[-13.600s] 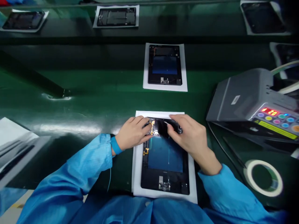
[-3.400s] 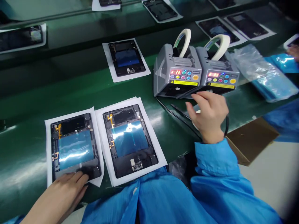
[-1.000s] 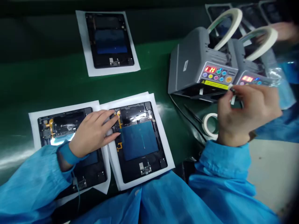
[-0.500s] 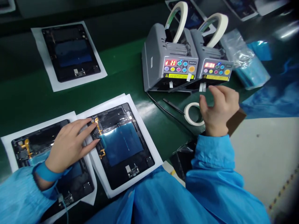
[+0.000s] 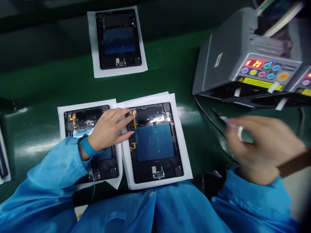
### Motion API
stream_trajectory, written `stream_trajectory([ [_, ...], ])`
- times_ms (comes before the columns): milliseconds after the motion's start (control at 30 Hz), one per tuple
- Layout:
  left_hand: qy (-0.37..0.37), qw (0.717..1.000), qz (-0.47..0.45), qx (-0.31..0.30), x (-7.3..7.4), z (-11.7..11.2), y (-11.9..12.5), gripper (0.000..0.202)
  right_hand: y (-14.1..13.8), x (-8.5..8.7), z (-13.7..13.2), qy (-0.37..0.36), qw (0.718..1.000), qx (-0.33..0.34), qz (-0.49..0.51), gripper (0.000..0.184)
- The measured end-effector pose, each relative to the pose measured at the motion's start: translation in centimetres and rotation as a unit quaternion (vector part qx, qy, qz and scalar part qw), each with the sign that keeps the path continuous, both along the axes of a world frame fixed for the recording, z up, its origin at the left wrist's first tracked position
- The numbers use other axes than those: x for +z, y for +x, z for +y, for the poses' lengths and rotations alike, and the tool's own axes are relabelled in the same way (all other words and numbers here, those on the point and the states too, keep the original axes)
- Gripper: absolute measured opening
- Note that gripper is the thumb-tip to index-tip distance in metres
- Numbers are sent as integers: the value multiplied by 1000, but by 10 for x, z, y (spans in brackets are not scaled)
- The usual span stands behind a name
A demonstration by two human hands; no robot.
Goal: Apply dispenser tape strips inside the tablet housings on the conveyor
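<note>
My left hand point(image 5: 108, 129) lies with its fingers apart, fingertips on the left edge of an opened tablet point(image 5: 155, 142). Orange flex cables and a blue battery show inside that tablet, which rests on white sheets point(image 5: 186, 161). Under my left hand and sleeve a second opened tablet point(image 5: 85, 113) is partly hidden. My right hand point(image 5: 257, 142), blurred by motion, pinches a short white tape strip point(image 5: 224, 119) between thumb and forefinger. A roll of white tape point(image 5: 240, 132) sits behind those fingers, mostly covered.
Two grey tape dispensers point(image 5: 223, 55) stand at the right, with white strips point(image 5: 282, 103) hanging from them. A black cable point(image 5: 209, 115) and a dark thin tool point(image 5: 216, 112) lie in front. Another opened tablet point(image 5: 119, 40) rests farther back on the green table point(image 5: 170, 77).
My right hand has come away from the right dispenser with a tape strip; one strip hangs there instead of two. The view has swung left. My left hand stays on the tablet's edge.
</note>
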State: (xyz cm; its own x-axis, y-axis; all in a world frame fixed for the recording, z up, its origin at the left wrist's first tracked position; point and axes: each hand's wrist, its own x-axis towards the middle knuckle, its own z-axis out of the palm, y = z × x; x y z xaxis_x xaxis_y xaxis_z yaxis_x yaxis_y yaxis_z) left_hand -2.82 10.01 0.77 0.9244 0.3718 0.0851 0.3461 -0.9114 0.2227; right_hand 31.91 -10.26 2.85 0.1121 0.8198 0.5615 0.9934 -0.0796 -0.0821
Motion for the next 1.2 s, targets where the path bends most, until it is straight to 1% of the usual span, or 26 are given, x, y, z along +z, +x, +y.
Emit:
stream_trajectory([
  [33, 3, 1000, 0, -2, 0, 0, 0, 47, -25, 3, 16, -16, 996, 83, 7, 18],
  [67, 8, 1000, 0, -3, 0, -1, 0, 47, -48, 5, 34, -37, 990, 135, 25, 19],
  [100, 15, 1000, 1, -6, 1, -2, -1, 47, -68, 5, 52, -46, 983, 172, 32, 18],
  [133, 21, 1000, 1, -9, 1, -2, -1, 47, -85, 4, 69, -58, 978, 196, 36, 17],
  [233, 35, 999, 4, -12, 1, -5, -3, 48, -121, -6, 111, -77, 974, 210, 21, 16],
  [333, 40, 999, 5, -3, 0, -9, -5, 49, -140, -20, 133, -105, 974, 199, 3, 17],
  [433, 32, 999, 1, 3, -2, -11, -4, 49, -147, -28, 137, -110, 974, 198, -7, 16],
  [533, 18, 1000, 0, 7, -4, -12, -4, 49, -148, -31, 136, -96, 974, 204, -16, 15],
  [700, 8, 1000, -6, 10, -4, -13, -4, 48, -146, -31, 136, -70, 970, 230, -33, 14],
  [933, -3, 1000, -4, 12, -4, -15, -4, 46, -147, -34, 137, -96, 966, 235, -59, 10],
  [1100, 7, 1000, -9, 14, -2, -15, -8, 45, -153, -28, 139, -85, 962, 248, -81, 11],
  [1200, 16, 1000, -14, 11, 1, -16, -12, 48, -158, -27, 139, -93, 955, 263, -102, 12],
])
